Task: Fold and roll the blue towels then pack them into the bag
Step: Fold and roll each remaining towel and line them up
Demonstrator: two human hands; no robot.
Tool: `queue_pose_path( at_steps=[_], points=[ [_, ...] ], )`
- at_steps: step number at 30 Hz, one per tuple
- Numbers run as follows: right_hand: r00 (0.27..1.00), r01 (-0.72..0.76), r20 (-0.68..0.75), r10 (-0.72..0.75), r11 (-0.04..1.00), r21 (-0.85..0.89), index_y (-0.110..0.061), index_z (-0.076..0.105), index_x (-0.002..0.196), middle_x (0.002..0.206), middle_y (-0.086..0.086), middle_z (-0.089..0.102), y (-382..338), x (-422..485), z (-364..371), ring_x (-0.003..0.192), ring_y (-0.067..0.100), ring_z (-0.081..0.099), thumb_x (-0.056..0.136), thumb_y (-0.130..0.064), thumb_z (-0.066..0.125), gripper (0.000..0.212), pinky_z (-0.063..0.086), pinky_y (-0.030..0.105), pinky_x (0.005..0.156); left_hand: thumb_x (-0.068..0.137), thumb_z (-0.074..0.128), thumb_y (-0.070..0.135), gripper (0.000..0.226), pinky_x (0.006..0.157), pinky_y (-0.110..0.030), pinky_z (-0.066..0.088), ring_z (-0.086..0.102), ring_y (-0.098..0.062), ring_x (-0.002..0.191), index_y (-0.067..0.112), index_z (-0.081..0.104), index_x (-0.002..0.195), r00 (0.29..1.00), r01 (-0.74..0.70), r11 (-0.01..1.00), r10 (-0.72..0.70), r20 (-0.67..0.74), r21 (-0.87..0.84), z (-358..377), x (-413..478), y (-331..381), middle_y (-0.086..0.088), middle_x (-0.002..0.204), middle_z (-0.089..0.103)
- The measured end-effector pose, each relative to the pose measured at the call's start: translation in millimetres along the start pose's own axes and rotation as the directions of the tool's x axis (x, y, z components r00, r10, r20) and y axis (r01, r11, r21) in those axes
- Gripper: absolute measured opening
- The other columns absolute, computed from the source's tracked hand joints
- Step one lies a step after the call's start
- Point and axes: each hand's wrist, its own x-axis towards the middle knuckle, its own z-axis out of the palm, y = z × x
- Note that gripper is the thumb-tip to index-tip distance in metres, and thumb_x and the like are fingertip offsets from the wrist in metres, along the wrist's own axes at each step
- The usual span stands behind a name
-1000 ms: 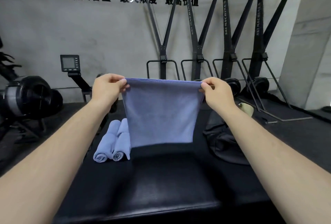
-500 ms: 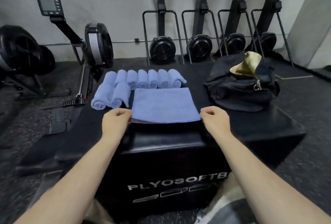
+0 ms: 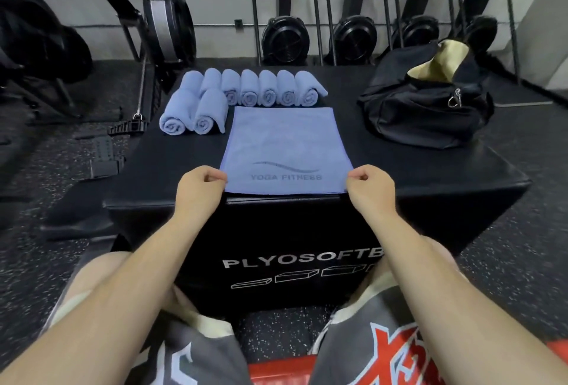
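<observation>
1. Half a second ago the flat towel lay smaller, with its near edge short of the plyo box's front edge; now it is unfolded longer, reaching that edge.
2. My left hand pinches its near left corner and my right hand its near right corner.
3. I count nine rolled towels: seven in a row near the box's back edge, two in front at the left; one bag on the back right part.
4. The flat towel's long axis runs front to back; its "YOGA FITNESS" print reads toward me.
</observation>
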Motion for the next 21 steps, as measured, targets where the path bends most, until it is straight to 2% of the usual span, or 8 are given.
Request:
queue_pose_path(
  at_steps=[5, 7, 10, 11, 13, 16, 19, 21],
  points=[
    [1.000, -0.020, 0.012, 0.021, 0.995, -0.096, -0.018, 0.066, 0.083, 0.099, -0.002, 0.065, -3.0, -6.4, 0.5, 0.085, 0.015, 0.061, 0.087, -0.010, 0.054, 0.016, 0.043, 0.024, 0.060, 0.085, 0.046, 0.001, 0.032, 0.066, -0.024, 0.047, 0.063, -0.017, 0.081, 0.021, 0.072, 0.086, 1.000, -0.015, 0.998, 0.015, -0.003, 0.054, 1.2, -10.6, 3.2, 0.002, 0.088, 0.070],
    [1.000, -0.015, 0.001, 0.016, 0.959, -0.282, -0.022, 0.068, 0.091, 0.108, -0.001, 0.060, -7.5, -6.3, 2.4, 0.098, 0.023, 0.056, 0.087, -0.015, 0.054, 0.016, 0.049, 0.034, 0.073, 0.082, 0.048, 0.003, 0.031, 0.077, -0.036, 0.050, 0.057, -0.024, 0.090, 0.022, 0.072, 0.083, 0.996, -0.059, 0.982, 0.070, -0.054, 0.179, 5.1, -11.4, 4.4, 0.005, 0.087, 0.067],
    [0.986, 0.150, 0.008, -0.168, 0.857, -0.494, -0.021, 0.069, 0.110, 0.121, 0.004, 0.056, -16.3, 0.0, 14.0, 0.116, 0.030, 0.044, 0.088, -0.019, 0.055, 0.026, 0.040, 0.041, 0.095, 0.082, 0.056, 0.005, 0.022, 0.082, -0.038, 0.039, 0.051, -0.029, 0.098, 0.017, 0.074, 0.087, 0.961, -0.200, 0.890, 0.260, -0.095, 0.410, 17.3, -3.0, 15.4, 0.007, 0.089, 0.059],
    [0.970, 0.232, 0.057, -0.236, 0.832, -0.504, -0.020, 0.069, 0.116, 0.128, 0.004, 0.055, -21.7, 3.2, 21.8, 0.121, 0.030, 0.041, 0.090, -0.019, 0.054, 0.030, 0.036, 0.040, 0.099, 0.084, 0.058, 0.007, 0.020, 0.085, -0.039, 0.041, 0.054, -0.031, 0.102, 0.017, 0.075, 0.092, 0.952, -0.254, 0.874, 0.302, -0.054, 0.414, 24.4, 3.3, 21.4, 0.006, 0.094, 0.061],
    [0.923, 0.385, 0.208, -0.324, 0.778, -0.497, -0.019, 0.063, 0.131, 0.146, 0.004, 0.047, -34.0, 11.0, 41.9, 0.138, 0.028, 0.034, 0.094, -0.021, 0.051, 0.039, 0.028, 0.039, 0.108, 0.092, 0.059, 0.016, 0.024, 0.100, -0.040, 0.039, 0.053, -0.027, 0.125, 0.019, 0.073, 0.111, 0.938, -0.343, 0.855, 0.337, 0.087, 0.389, 44.4, 20.5, 32.8, 0.002, 0.124, 0.065],
    [0.837, 0.531, 0.420, -0.351, 0.705, -0.470, -0.021, 0.038, 0.155, 0.168, 0.005, 0.021, -48.4, 24.9, 75.8, 0.156, 0.026, 0.011, 0.105, -0.030, 0.038, 0.051, 0.016, 0.041, 0.123, 0.104, 0.048, 0.038, 0.046, 0.121, -0.039, 0.021, 0.025, -0.022, 0.152, 0.023, 0.051, 0.147, 0.898, -0.425, 0.786, 0.305, 0.317, 0.449, 77.0, 47.9, 44.7, 0.000, 0.162, 0.036],
    [0.806, 0.537, 0.538, -0.248, 0.688, -0.488, -0.022, 0.016, 0.163, 0.171, 0.002, 0.003, -45.1, 46.7, 87.8, 0.157, 0.024, -0.004, 0.110, -0.043, 0.022, 0.058, 0.005, 0.043, 0.127, 0.107, 0.030, 0.051, 0.062, 0.126, -0.044, 0.009, 0.004, -0.025, 0.157, 0.022, 0.023, 0.161, 0.881, -0.431, 0.683, 0.175, 0.440, 0.590, 80.4, 73.9, 36.4, 0.000, 0.170, 0.011],
    [0.834, 0.479, 0.531, -0.151, 0.675, -0.561, -0.018, 0.014, 0.163, 0.171, 0.002, 0.002, -32.6, 62.1, 82.5, 0.157, 0.024, -0.003, 0.109, -0.046, 0.015, 0.061, 0.003, 0.043, 0.127, 0.108, 0.023, 0.051, 0.064, 0.126, -0.046, 0.007, 0.002, -0.025, 0.157, 0.017, 0.017, 0.162, 0.890, -0.402, 0.634, 0.101, 0.444, 0.661, 69.4, 85.6, 24.5, -0.001, 0.171, 0.006]
  ],
)
